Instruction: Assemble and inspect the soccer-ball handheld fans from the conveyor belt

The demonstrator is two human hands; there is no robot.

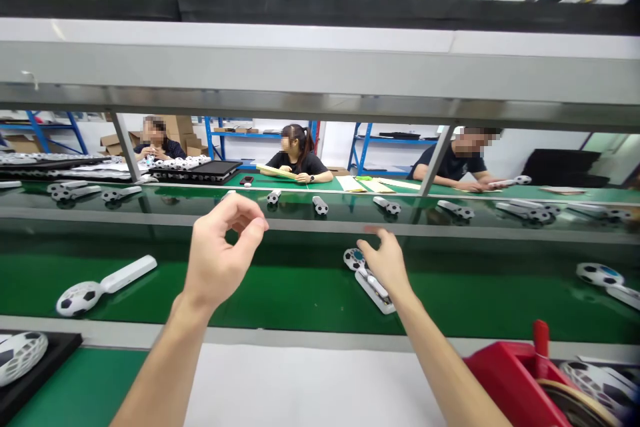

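My left hand is raised over the green conveyor belt, its thumb and fingertips curled together in a ring. Nothing shows between them. My right hand reaches over the belt with its fingers stretched out and thumb apart. Just beneath it lies a white handheld device with a round soccer-ball-patterned head. Its handle appears opened up, with inner parts showing; the hand hides some of it, and I cannot tell whether they touch. Another such device rests on the belt to the left, its handle closed.
At the lower right stands a red tape dispenser. A white sheet covers the near worktop, and a black tray sits at lower left. Overhead runs a shelf bearing soccer-ball-patterned parts. Across the belt, several people sit working.
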